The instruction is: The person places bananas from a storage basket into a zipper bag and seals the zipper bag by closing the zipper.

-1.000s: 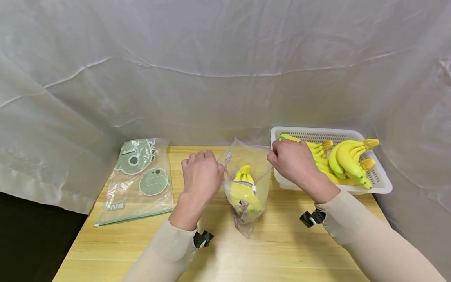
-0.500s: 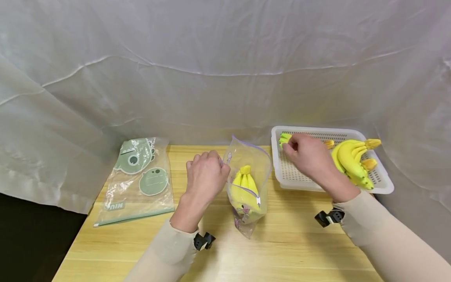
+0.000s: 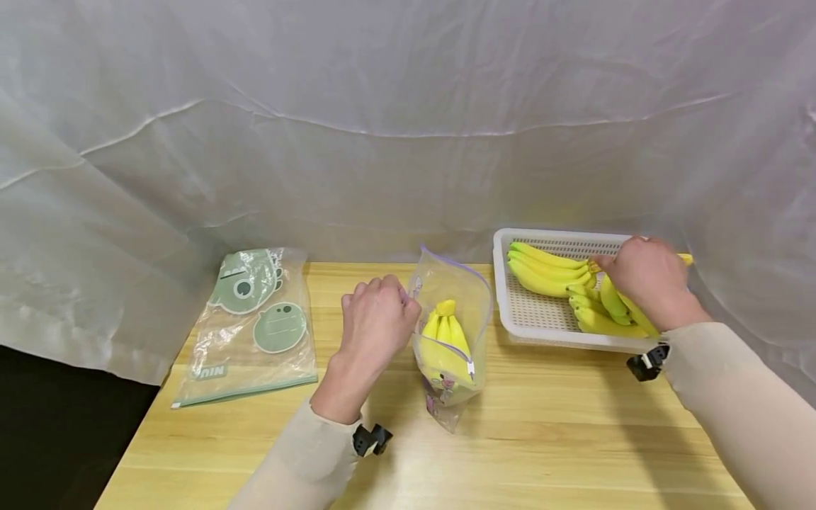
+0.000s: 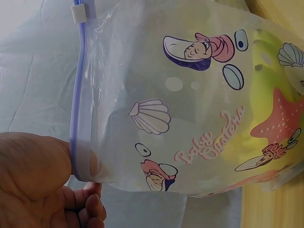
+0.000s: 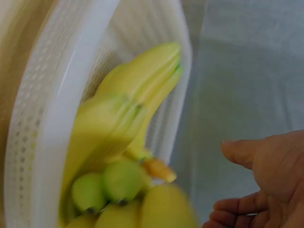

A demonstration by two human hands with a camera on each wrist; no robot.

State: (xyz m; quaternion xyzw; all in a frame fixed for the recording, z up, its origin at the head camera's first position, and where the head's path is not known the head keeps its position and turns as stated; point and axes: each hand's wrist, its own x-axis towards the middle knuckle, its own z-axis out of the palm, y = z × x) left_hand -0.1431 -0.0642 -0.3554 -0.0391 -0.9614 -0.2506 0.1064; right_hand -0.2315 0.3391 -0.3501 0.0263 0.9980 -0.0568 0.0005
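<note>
My left hand (image 3: 376, 319) pinches the left edge of a clear zip bag (image 3: 468, 287) with a purple zip. In the left wrist view, the thumb lies inside the bag mouth and the fingers outside. The bag's mouth gapes, and a bunch of bananas (image 3: 449, 331) is inside, stems up. Over the right end of a white basket (image 3: 535, 306) is my right hand (image 3: 653, 280), above several banana bunches (image 3: 551, 271). In the right wrist view, its thumb and fingers (image 5: 240, 204) are apart with nothing between them. The hand partly hides the rightmost bunch.
A second clear zip bag (image 3: 245, 354), with green prints and a green zip, lies flat at the table's left. The wooden table (image 3: 510, 446) runs back to a grey cloth curtain (image 3: 382, 177), which also hangs along both sides.
My right hand has let go of the bag's right edge and moved right, across the basket to its far end. The left hand still holds the bag, having shifted slightly right.
</note>
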